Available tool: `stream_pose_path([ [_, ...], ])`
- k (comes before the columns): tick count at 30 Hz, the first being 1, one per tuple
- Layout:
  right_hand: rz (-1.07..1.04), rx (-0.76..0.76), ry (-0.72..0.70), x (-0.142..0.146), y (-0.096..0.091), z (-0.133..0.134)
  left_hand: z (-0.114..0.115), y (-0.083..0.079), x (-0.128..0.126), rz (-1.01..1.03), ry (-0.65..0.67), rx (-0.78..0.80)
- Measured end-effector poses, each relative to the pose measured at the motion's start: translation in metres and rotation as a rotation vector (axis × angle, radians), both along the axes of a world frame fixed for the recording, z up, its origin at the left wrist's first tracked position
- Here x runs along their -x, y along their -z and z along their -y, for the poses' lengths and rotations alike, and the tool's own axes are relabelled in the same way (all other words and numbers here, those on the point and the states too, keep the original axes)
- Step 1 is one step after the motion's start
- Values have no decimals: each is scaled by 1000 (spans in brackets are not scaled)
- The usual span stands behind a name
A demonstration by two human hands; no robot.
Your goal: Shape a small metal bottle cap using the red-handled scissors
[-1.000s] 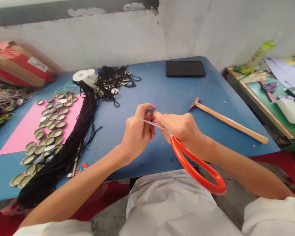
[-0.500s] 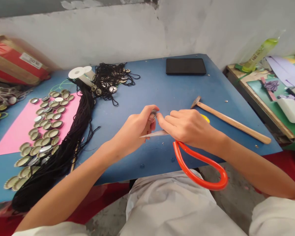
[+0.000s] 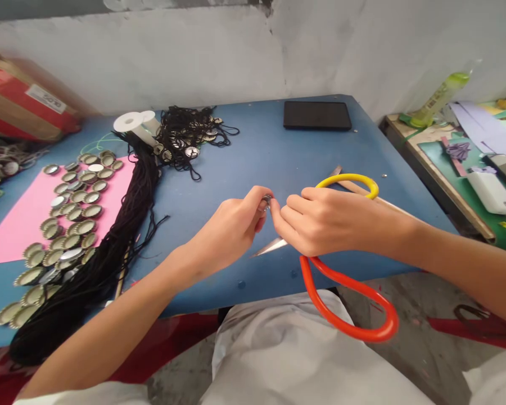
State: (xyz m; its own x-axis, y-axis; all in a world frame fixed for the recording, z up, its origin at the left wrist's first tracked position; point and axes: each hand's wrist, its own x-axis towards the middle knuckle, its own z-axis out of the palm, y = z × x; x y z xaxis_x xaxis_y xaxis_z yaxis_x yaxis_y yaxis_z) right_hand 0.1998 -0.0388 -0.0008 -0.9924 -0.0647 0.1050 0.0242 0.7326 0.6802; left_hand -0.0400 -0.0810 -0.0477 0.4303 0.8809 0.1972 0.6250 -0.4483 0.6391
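Blue bench (image 3: 253, 152) below, and at centre frame the left hand (image 3: 231, 230) pinches a small metal piece (image 3: 267, 198); just beside, the right hand (image 3: 333, 222) is wrapped around scissors (image 3: 308, 284)!

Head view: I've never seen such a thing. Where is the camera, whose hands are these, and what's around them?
There's no machine here: you see a person's own bare hands, filmed by a camera worn on the head. The left hand pinches a small metal piece, mostly hidden, perhaps a bottle cap. The right hand holds scissors with one red and one yellow handle loop. On the blue table, crown caps lie on and around a pink sheet, beside a bundle of black cords. Farther back are white spools and what looks like a tablet or phone. A hammer lies partly hidden behind the right hand.
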Motion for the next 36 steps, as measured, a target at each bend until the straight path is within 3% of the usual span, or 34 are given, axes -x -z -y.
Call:
stream_pose_path([
  [12, 209, 16, -27, 20, -13, -20, -10, 9, 5, -49, -30, -32],
  [17, 387, 52, -7, 25, -23, -24, -12, 9, 3, -22, -14, -2],
  [28, 500, 155, -97, 29, -30, -27, -9, 9, -2, -60, 5, 132],
  [31, 567, 122, -127, 33, -32, -25, -9, 12, -2, -169, 14, 127],
  [36, 470, 12, -153, 31, -23, -27, -11, 12, 0, -214, -26, 180],
])
